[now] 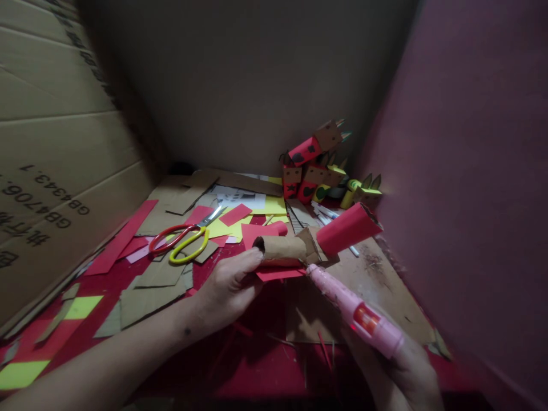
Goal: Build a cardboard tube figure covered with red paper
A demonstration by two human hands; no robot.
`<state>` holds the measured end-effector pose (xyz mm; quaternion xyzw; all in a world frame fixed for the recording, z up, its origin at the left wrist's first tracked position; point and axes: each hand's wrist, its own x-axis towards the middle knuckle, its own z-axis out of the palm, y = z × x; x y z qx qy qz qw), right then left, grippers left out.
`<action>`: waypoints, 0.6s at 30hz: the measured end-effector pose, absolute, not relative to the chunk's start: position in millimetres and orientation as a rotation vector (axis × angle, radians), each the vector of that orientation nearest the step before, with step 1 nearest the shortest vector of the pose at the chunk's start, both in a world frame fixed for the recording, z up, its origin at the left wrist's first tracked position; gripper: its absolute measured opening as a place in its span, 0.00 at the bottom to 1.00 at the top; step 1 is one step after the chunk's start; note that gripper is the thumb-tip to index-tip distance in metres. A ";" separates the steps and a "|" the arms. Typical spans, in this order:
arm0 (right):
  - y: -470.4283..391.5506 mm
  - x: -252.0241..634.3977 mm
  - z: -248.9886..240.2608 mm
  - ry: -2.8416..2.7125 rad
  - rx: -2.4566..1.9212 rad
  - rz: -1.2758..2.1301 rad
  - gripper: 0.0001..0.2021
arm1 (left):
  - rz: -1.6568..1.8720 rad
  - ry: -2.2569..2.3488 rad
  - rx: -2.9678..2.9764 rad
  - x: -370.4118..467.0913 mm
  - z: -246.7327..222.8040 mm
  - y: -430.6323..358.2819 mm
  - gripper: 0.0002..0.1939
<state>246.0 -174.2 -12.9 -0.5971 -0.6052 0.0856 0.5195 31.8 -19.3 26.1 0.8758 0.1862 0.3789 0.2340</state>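
Note:
My left hand (233, 285) is closed around the near end of a brown cardboard tube (282, 251), with a piece of red paper (282, 275) showing under it. In my right hand (411, 371) is a pink hot glue gun (342, 299), its nozzle pointing at the tube's right end and close to its lower edge. Whether the tip touches cannot be made out. Just beyond the tube a red paper-covered roll (349, 228) lies tilted on the cardboard. Scissors (184, 237) with red and yellow handles rest open to the left of my left hand.
Finished-looking red and yellow tube figures (310, 171) are stacked at the back right. White pens (325, 214) lie before them. Red paper strips (124, 240) and cardboard scraps (149, 294) cover the left side. A large carton (64, 148) stands left; a pink wall (471, 171) rises right.

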 end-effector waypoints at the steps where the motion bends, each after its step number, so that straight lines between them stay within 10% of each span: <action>1: -175.0 247.0 -14.6 -1.450 -1.437 0.182 0.20 | 1.037 0.509 2.399 31.8 26.0 -19.3 0.07; 18: -173.5 246.2 2.0 -1.595 -1.488 0.172 0.22 | 1.091 0.509 2.417 31.9 27.0 -18.8 0.07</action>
